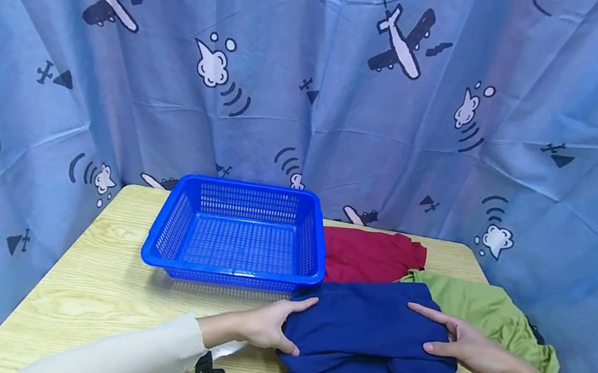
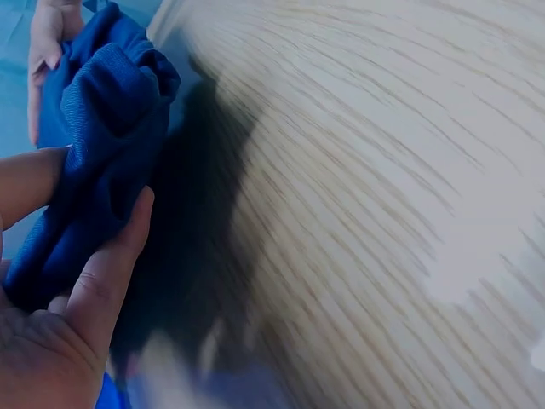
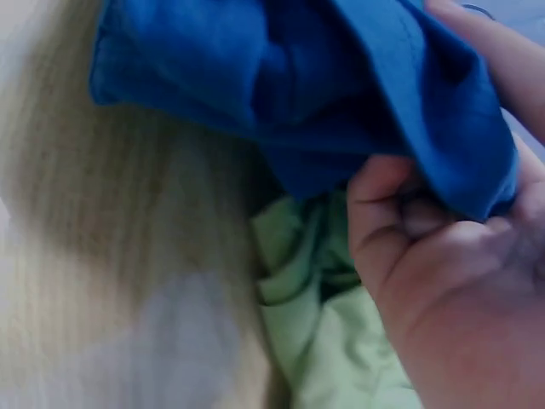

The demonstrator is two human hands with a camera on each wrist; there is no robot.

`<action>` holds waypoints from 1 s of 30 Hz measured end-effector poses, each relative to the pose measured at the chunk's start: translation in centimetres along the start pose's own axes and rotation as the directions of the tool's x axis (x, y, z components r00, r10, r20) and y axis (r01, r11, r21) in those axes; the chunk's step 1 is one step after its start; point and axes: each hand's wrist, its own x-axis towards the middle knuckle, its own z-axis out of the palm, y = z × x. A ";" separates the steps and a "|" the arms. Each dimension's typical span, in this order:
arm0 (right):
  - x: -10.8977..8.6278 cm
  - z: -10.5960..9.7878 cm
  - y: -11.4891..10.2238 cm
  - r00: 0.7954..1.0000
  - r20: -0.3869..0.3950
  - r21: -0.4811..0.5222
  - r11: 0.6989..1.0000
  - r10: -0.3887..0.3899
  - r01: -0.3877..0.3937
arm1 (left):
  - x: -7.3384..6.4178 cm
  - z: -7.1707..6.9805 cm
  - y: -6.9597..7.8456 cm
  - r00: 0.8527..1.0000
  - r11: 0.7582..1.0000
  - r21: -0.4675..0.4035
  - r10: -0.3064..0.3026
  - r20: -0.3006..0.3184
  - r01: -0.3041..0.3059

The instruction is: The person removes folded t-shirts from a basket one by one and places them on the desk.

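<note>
A folded dark blue garment spans the gap between both hands at the front right of the table. My left hand grips its left end, with thumb and fingers spread around the bundle. On the opposite end my right hand holds it, fingers on top and partly hidden by cloth. Loose folds of the blue garment show in the left wrist view, with a dark shadow on the table beside them. In the right wrist view, curled fingers pinch a hanging fold of the blue cloth.
A blue plastic basket with nothing in it stands left of the garment, at the back of the wooden table. Behind the garment lies a red cloth; a green cloth lies to the right. A patterned blue curtain closes off the back.
</note>
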 end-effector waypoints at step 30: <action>2.6 0.6 3.8 0.988 0.106 -0.022 0.993 -0.116 0.119 | -0.8 0.6 -2.2 0.991 0.955 0.268 -0.130 0.000 0.126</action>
